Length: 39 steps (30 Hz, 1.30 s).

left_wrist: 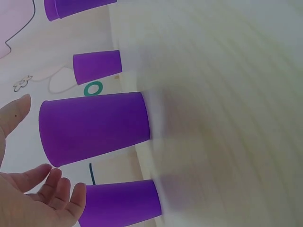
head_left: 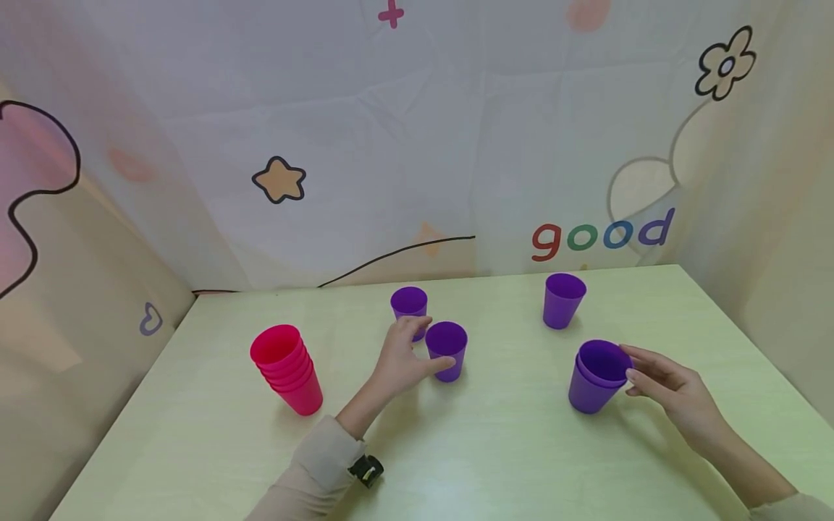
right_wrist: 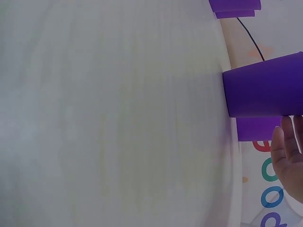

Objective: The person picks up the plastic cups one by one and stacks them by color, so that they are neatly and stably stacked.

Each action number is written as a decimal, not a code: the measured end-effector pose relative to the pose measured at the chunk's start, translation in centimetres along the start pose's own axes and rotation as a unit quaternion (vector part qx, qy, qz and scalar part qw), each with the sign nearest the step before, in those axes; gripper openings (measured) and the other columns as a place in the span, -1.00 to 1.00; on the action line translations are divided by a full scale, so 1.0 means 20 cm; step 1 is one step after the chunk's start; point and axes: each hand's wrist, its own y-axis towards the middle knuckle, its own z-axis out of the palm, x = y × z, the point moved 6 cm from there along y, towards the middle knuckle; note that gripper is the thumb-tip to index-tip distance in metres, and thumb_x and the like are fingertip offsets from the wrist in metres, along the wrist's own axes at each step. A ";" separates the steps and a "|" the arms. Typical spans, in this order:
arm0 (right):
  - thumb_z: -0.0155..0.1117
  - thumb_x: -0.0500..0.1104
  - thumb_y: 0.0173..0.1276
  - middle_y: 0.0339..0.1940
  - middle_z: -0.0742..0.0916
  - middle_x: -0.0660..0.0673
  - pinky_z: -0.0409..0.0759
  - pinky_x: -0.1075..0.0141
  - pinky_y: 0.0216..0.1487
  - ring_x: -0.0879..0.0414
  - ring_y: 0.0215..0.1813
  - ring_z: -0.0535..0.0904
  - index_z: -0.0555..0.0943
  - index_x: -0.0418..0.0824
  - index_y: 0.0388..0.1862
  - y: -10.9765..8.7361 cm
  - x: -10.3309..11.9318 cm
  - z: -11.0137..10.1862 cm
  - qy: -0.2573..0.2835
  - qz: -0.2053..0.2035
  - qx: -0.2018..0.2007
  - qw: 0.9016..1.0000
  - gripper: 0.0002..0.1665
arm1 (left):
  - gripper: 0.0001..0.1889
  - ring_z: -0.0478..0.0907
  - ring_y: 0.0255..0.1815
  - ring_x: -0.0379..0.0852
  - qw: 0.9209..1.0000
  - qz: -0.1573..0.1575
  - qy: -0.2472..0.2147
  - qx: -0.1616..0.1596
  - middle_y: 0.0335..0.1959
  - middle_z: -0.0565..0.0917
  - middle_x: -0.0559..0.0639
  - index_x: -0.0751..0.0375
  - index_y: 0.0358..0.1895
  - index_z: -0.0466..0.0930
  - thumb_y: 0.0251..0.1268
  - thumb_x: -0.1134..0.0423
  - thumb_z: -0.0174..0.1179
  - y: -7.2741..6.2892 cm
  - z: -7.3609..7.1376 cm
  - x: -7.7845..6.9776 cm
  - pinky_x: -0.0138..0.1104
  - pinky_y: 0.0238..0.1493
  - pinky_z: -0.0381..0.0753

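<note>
In the head view my left hand (head_left: pixel 402 362) reaches around the near purple cup (head_left: pixel 447 353), thumb and fingers spread apart. The left wrist view shows this cup (left_wrist: pixel 97 127) upright between the thumb and the fingers, with a gap on the thumb side. Behind the hand stands another purple cup (head_left: pixel 408 298), partly covered by the fingers. My right hand (head_left: pixel 677 394) is at the right side of two nested purple cups (head_left: pixel 589 391), fingertips right at the rim. In the right wrist view, loosely extended fingers (right_wrist: pixel 286 137) meet the side of the cups (right_wrist: pixel 265 90).
A stack of several red cups (head_left: pixel 293 376) stands on the left of the pale green table (head_left: pixel 495 463). One more purple cup (head_left: pixel 563 302) stands at the back right. A printed cloth (head_left: pixel 391 145) hangs behind the table's far edge.
</note>
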 end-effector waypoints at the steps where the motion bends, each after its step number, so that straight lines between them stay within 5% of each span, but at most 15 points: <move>1: -0.04 -0.49 0.32 -0.12 0.66 0.08 0.58 0.43 -0.25 0.27 -0.25 0.59 0.49 -0.21 0.14 0.00 0.00 0.00 -0.001 0.001 0.000 1.000 -0.55 | -0.28 0.36 0.07 0.12 1.000 -0.004 0.000 0.003 0.04 0.45 0.19 0.39 0.15 0.38 -0.14 0.15 0.43 0.00 0.00 0.00 -0.09 0.06 0.40; 15: -0.03 -0.47 0.33 -0.11 0.66 0.08 0.58 0.43 -0.25 0.28 -0.23 0.59 0.49 -0.19 0.14 0.00 0.00 0.00 -0.004 0.007 0.000 1.000 -0.55 | -0.29 0.40 0.07 0.12 0.999 -0.032 0.001 0.033 0.06 0.44 0.22 0.39 0.14 0.39 -0.11 0.13 0.43 0.04 0.04 0.03 -0.15 0.10 0.41; 39: -0.05 -0.51 0.32 -0.12 0.66 0.06 0.58 0.42 -0.27 0.25 -0.27 0.59 0.50 -0.20 0.14 0.00 0.00 0.01 0.002 0.000 0.000 1.000 -0.52 | -0.36 0.44 -0.02 0.07 1.000 -0.006 -0.002 0.011 -0.06 0.53 0.14 0.36 0.04 0.47 -0.16 0.12 0.45 0.05 0.03 -0.02 -0.17 0.02 0.45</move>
